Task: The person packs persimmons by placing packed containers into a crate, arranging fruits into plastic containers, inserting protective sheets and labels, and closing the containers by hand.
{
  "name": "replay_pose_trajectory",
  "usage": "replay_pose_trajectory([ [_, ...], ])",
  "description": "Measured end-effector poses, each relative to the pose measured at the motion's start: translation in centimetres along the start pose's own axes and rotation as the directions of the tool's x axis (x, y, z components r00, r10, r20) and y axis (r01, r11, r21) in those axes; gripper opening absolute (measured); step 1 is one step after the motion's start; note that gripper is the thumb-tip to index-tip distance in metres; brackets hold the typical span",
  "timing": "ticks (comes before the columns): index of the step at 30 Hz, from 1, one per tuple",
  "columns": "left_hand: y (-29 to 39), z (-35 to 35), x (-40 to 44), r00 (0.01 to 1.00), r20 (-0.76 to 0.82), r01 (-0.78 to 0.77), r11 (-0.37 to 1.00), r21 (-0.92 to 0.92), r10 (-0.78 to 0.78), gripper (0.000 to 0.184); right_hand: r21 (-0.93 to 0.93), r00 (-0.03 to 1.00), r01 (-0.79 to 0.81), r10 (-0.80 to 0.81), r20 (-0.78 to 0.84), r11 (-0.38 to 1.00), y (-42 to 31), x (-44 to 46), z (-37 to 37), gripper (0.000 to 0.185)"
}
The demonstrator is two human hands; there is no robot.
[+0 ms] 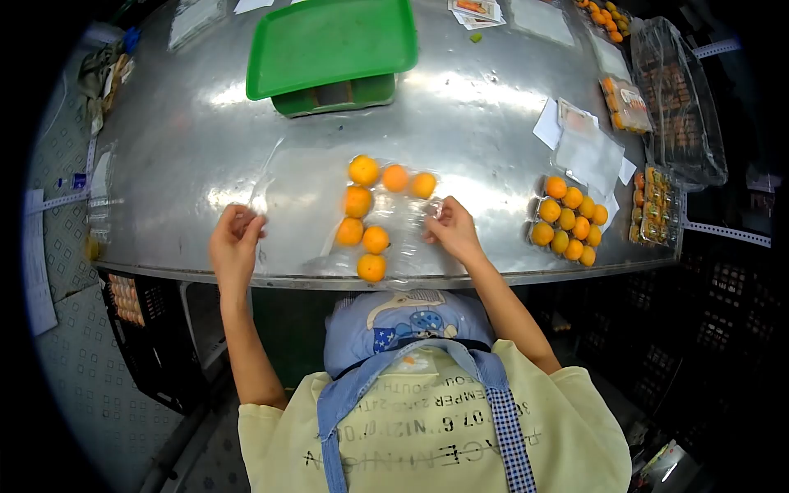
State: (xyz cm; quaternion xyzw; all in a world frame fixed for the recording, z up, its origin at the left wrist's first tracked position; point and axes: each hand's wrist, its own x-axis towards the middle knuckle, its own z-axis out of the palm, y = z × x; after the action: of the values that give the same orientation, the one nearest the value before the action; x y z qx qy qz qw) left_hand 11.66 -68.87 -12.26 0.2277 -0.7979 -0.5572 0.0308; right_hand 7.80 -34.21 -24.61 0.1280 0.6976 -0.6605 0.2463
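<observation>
In front of me a clear plastic clamshell container (404, 234) lies opened out on the metal table, with several small oranges (357, 201) in its left column and along its far row. Its see-through lid (296, 209) spreads to the left, its outline hard to make out against the shine. My left hand (237, 244) is closed in a pinch at the lid's left edge. At the container's right edge, my right hand (453, 232) pinches the clear plastic, fingertips close together.
A filled pack of oranges (567, 220) sits to the right, near white papers (588, 144). A green tray (333, 45) rests on a green basket (333, 97) at the back. Packed fruit (657, 205) and a plastic-wrapped crate (678, 99) stand far right. The table edge (370, 283) is close.
</observation>
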Motion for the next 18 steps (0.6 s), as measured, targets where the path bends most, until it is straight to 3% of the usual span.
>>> replay_pose_trajectory([
  [5, 6.8, 7.8, 3.1, 0.931, 0.105, -0.364, 0.915, 0.176, 0.35, 0.012, 0.223, 0.971, 0.034, 0.021, -0.237, 0.974, 0.2, -4.3, -4.6, 0.021],
  [7, 10.3, 11.5, 4.5, 0.859, 0.288, -0.507, 0.777, 0.374, 0.423, 0.014, 0.281, 0.947, 0.005, 0.085, -0.309, 0.96, 0.4, -5.8, -5.9, 0.022],
  [9, 11.4, 16.4, 6.2, 0.725, 0.41, -0.688, 0.62, 0.378, 0.554, 0.016, 0.298, 0.91, -0.007, 0.13, -0.393, 0.954, 2.6, -6.8, -7.7, 0.022],
  [12, 12.3, 23.5, 8.0, 0.602, 0.607, -0.797, 0.427, 0.426, 0.519, 0.015, 0.483, 0.887, 0.044, 0.188, -0.422, 0.875, 4.1, -7.8, -7.3, 0.021],
  [15, 12.3, 28.3, 11.4, 0.521, 0.568, -0.854, 0.4, 0.333, 0.637, 0.012, 0.579, 0.878, 0.07, 0.225, -0.422, 0.812, 4.0, -7.8, -6.0, 0.025],
  [18, 13.8, 31.0, 12.5, 0.575, 0.61, -0.817, 0.358, 0.451, 0.544, 0.019, 0.686, 0.883, 0.047, 0.291, -0.368, 0.726, 4.3, -6.9, -5.0, 0.023],
])
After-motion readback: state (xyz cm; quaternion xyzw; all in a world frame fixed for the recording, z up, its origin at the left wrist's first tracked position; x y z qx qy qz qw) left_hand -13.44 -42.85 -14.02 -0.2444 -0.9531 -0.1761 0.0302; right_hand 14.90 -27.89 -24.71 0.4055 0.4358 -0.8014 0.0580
